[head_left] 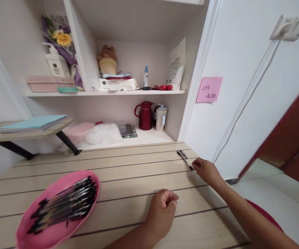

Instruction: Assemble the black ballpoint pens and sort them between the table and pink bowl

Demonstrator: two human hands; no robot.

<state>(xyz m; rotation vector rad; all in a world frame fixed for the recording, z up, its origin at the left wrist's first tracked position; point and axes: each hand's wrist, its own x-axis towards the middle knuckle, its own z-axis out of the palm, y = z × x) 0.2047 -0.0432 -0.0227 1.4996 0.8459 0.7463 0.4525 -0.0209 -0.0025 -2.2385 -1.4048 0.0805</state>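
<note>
A slim pen (184, 160) with black ends lies slantwise near the right side of the wooden desk (128, 169). At the pen's near end is my right hand (208, 172), its fingertips pinched together against the black tip. Beside the far part of that pen is a short clear-and-dark piece (183, 154), too small to name surely. My left hand (162, 211) rests over the middle of the desk, fingers loosely curled in toward the thumb, with nothing visible in them. A pink bowl (25, 221) on the left holds a pile of black-capped pens (66, 204).
Behind the desk, a white shelf (108, 92) carries tissues, a plush toy and bottles. Below it stand a red jug (145, 116) and a pale cup (161, 118). A small raised stand (43, 132) with blue paper is at left. The wall bounds the right.
</note>
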